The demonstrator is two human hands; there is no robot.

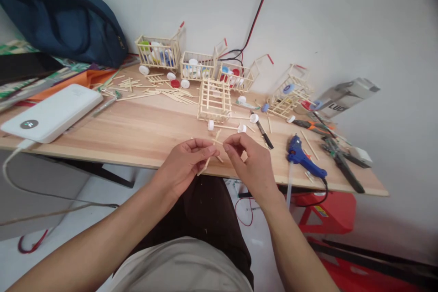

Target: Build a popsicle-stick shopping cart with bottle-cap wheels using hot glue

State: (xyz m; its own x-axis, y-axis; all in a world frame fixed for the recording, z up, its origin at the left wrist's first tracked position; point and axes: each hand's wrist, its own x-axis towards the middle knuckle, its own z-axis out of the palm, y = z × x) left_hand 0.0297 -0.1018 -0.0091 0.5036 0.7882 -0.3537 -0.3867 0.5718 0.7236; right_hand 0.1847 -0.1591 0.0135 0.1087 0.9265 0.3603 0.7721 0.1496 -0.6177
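Observation:
My left hand and my right hand meet over the near edge of the wooden table. Both are closed in a pinch on thin wooden sticks held between them, one stick slanting down from my left fingers. Just beyond the hands stands a small open cage of sticks. In front of it lies a stick axle with white cap wheels.
Several stick carts with bottle caps line the wall. Loose sticks lie at the back left. A blue glue gun, a knife and pliers lie to the right. A white power bank sits at the left, with a dark bag behind it.

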